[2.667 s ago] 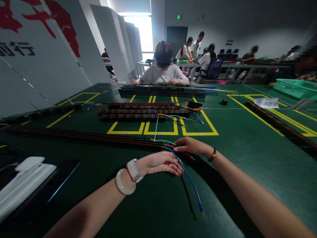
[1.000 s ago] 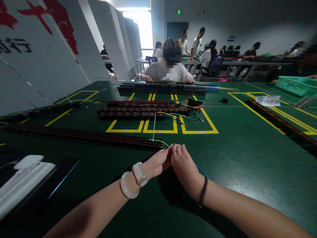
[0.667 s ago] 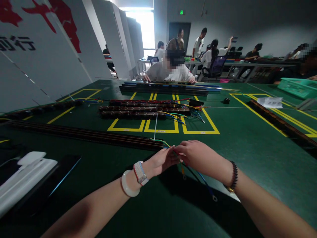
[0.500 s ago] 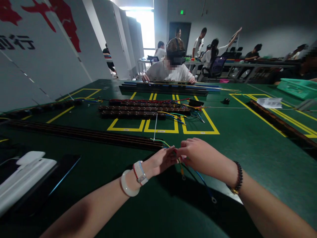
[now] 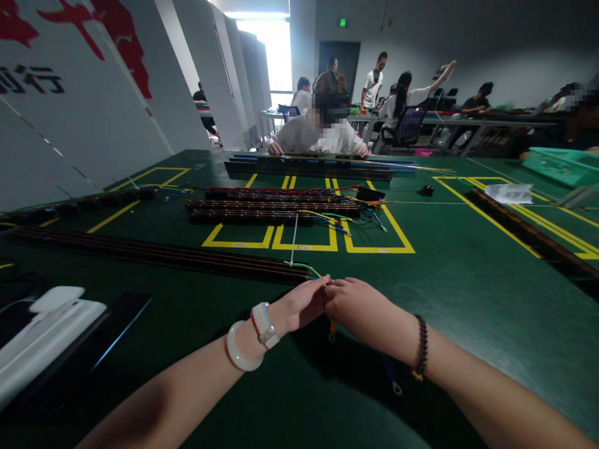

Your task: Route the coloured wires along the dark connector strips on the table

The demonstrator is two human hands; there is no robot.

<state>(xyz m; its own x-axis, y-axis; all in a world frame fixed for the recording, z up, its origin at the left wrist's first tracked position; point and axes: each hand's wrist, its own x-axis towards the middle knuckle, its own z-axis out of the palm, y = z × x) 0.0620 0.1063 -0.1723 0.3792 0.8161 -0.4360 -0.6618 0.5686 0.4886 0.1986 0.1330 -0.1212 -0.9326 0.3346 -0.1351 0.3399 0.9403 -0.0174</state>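
My left hand point(image 5: 302, 304) and my right hand point(image 5: 358, 305) meet fingertip to fingertip over a bunch of coloured wires point(image 5: 311, 270) that come out of the near end of a long dark wire harness point(image 5: 154, 254) on the green table. Both hands are closed in a pinch on the wires. A white cable tie point(image 5: 293, 240) stands up from the harness just behind my fingers. Loose wire ends point(image 5: 392, 380) with ring terminals hang under my right hand.
More dark harness bundles point(image 5: 271, 209) lie inside yellow floor-tape boxes mid-table. A white device and a black phone point(image 5: 60, 340) sit at the left. A person sits across the table over another harness point(image 5: 309, 167). A green crate point(image 5: 559, 163) stands far right.
My right hand has turned over and come down onto the wires beside my left. The loose ends that lay spread on the table are now gathered under my hands.
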